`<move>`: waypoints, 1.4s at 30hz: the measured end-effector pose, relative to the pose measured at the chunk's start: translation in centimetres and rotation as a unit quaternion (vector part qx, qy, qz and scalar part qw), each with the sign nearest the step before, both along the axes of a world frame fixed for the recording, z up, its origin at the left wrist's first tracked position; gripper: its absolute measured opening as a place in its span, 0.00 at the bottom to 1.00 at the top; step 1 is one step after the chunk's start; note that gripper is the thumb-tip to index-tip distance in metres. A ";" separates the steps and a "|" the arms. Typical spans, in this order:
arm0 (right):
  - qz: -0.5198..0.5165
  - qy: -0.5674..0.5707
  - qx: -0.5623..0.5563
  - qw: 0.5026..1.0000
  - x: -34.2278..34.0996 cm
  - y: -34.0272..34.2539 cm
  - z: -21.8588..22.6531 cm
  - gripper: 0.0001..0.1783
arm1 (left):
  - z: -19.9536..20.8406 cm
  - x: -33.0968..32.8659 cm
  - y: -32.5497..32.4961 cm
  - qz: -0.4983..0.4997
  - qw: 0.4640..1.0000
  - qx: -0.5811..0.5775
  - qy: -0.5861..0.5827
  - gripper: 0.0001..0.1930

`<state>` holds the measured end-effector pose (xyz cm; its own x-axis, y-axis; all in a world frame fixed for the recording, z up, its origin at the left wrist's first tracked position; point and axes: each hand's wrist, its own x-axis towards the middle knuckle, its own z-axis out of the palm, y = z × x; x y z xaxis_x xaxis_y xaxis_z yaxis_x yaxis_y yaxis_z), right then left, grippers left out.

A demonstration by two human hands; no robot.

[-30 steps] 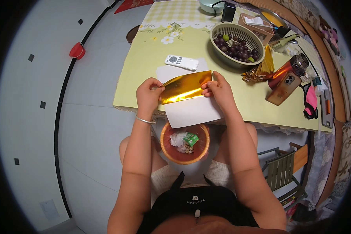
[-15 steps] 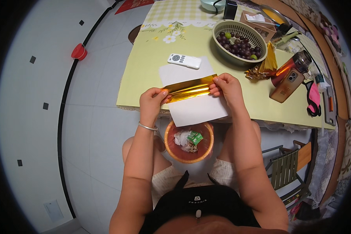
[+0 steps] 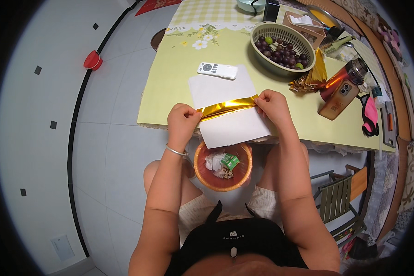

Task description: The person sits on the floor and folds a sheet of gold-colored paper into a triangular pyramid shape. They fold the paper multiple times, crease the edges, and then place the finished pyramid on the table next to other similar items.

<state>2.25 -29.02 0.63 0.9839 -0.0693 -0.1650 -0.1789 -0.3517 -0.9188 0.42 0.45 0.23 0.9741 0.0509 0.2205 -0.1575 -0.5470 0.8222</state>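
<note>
A strip of shiny gold foil paper (image 3: 227, 107) is stretched between my two hands, with a lengthwise fold along it. My left hand (image 3: 183, 120) pinches its left end, and my right hand (image 3: 272, 106) pinches the right end. Beneath the strip, a white sheet of paper (image 3: 234, 130) lies on the table, its near edge hanging past the table's edge. On the sheet's far end rests a white remote control (image 3: 217, 71). More folded gold foil paper (image 3: 312, 79) stands to the right of my right hand.
A colander (image 3: 283, 49) of dark grapes stands at the back right. Beside it are a red thermos (image 3: 340, 82), a phone (image 3: 338, 100) and a tissue box (image 3: 303, 28). A waste bin (image 3: 223, 184) sits between my knees, below the table edge. To the right is a folding chair (image 3: 336, 200).
The gold foil strip has become narrower, its near part folded over. Both hands have come slightly lower and nearer, with the fingers curled more tightly at the ends.
</note>
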 end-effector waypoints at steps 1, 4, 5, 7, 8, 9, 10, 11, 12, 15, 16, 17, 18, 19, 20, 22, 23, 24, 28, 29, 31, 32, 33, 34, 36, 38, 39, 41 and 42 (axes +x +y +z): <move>-0.002 0.001 -0.008 1.000 -0.1 0.1 0.2 0.10 | 0.1 -0.1 0.0 -0.005 1.000 0.009 0.000 0.08; -0.008 -0.001 -0.030 1.000 -0.3 0.4 0.7 0.10 | 0.1 -0.2 -0.2 -0.005 1.000 0.023 -0.002 0.08; -0.009 -0.004 -0.035 0.999 -0.3 0.5 0.7 0.10 | 0.0 -0.2 -0.3 -0.010 0.999 0.035 -0.011 0.08; -0.011 -0.005 -0.043 0.999 -0.3 0.6 0.7 0.10 | -0.1 -0.2 -0.4 -0.018 0.998 0.060 -0.029 0.08; -0.012 -0.004 -0.045 0.999 -0.3 0.6 0.8 0.10 | -0.1 -0.3 -0.4 -0.018 0.998 0.063 -0.025 0.08; -0.013 -0.002 -0.048 0.999 -0.3 0.7 0.9 0.09 | -0.1 -0.3 -0.4 -0.018 0.997 0.066 -0.020 0.08; -0.016 -0.015 -0.065 0.998 -0.3 0.5 0.5 0.09 | -0.1 -0.3 -0.5 -0.020 0.997 0.069 -0.016 0.08; -0.019 -0.028 -0.081 0.996 -0.1 0.4 0.0 0.09 | -0.1 -0.3 -0.6 -0.023 0.997 0.071 -0.022 0.08; -0.021 -0.041 -0.098 0.994 0.0 0.2 -0.4 0.08 | -0.1 -0.3 -0.6 -0.026 0.997 0.073 -0.027 0.08; -0.033 -0.040 -0.109 0.993 0.0 0.5 -0.4 0.08 | 0.0 -0.5 -0.7 -0.030 0.996 0.075 -0.039 0.08; -0.034 -0.045 -0.118 0.991 0.1 0.5 -0.6 0.08 | 0.0 -0.5 -0.8 -0.032 0.996 0.074 -0.043 0.08; -0.036 -0.051 -0.127 0.990 0.1 0.5 -0.8 0.07 | -0.1 -0.5 -0.8 -0.033 0.995 0.076 -0.048 0.08; -0.037 -0.056 -0.135 0.989 0.1 0.5 -0.9 0.07 | -0.2 -0.5 -0.9 -0.035 0.995 0.078 -0.053 0.08; -0.037 -0.056 -0.142 0.988 0.1 0.5 -0.9 0.07 | -0.2 -0.5 -0.9 -0.036 0.995 0.080 -0.057 0.08; -0.038 -0.055 -0.148 0.987 0.1 0.6 -0.8 0.07 | -0.2 -0.5 -1.0 -0.035 0.995 0.080 -0.054 0.07; -0.038 -0.061 -0.171 0.983 -0.1 0.7 -0.4 0.07 | 0.0 -0.5 -1.2 -0.033 0.995 0.082 -0.049 0.07; -0.038 -0.068 -0.187 0.979 -0.2 0.9 -0.1 0.07 | 0.1 -0.6 -1.2 -0.040 0.993 0.099 -0.045 0.06; -0.037 -0.075 -0.203 0.976 -0.4 1.0 0.2 0.07 | 0.2 -0.6 -1.2 -0.046 0.991 0.116 -0.042 0.05; -0.042 -0.084 -0.259 0.961 -0.9 1.7 1.1 0.07 | 1.1 -0.9 -2.2 -0.079 0.976 0.175 -0.100 0.13; -0.044 -0.093 -0.278 0.955 -1.0 1.8 1.0 0.06 | 1.4 -1.0 -2.5 -0.101 0.961 0.224 -0.130 0.17; -0.037 -0.097 -0.312 0.945 -1.2 2.0 1.1 0.06 | 1.9 -1.0 -3.0 -0.145 0.918 0.318 -0.189 0.25; -0.029 -0.091 -0.327 0.940 -1.2 2.2 1.4 0.06 | 1.6 -1.0 -3.0 -0.159 0.911 0.340 -0.174 0.25; -0.021 -0.086 -0.342 0.936 -1.3 2.4 1.5 0.06 | 0.9 -0.9 -3.0 -0.172 0.903 0.362 -0.158 0.26; -0.024 -0.119 -0.360 0.925 -1.4 2.6 1.5 0.07 | 0.7 -0.8 -3.0 -0.186 0.893 0.383 -0.144 0.27; -0.030 -0.183 -0.394 0.900 -1.7 3.0 1.2 0.10 | 0.3 -0.8 -2.9 -0.182 0.900 0.374 -0.132 0.26; 0.007 -0.320 -0.422 0.848 -1.7 3.5 0.1 0.13 | 0.3 -0.8 -2.9 -0.184 0.906 0.360 -0.126 0.27; 0.026 -0.385 -0.433 0.814 -1.8 3.7 -0.4 0.15 | 0.3 -0.7 -3.0 -0.188 0.909 0.351 -0.125 0.27; 0.166 -0.367 -0.439 0.803 -3.1 5.6 -0.1 0.27 | 0.1 -0.7 -2.7 -0.186 0.912 0.347 -0.116 0.27; 0.237 -0.351 -0.424 0.801 -3.9 6.2 -0.3 0.33 | 0.1 -0.6 -2.7 -0.184 0.911 0.352 -0.112 0.27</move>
<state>-1.65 -22.85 0.34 0.7630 0.5442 0.3487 0.6144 -0.7783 -0.1298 -0.21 -2.23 0.31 0.8232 -0.5011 0.2670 -0.5576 -0.8022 0.2135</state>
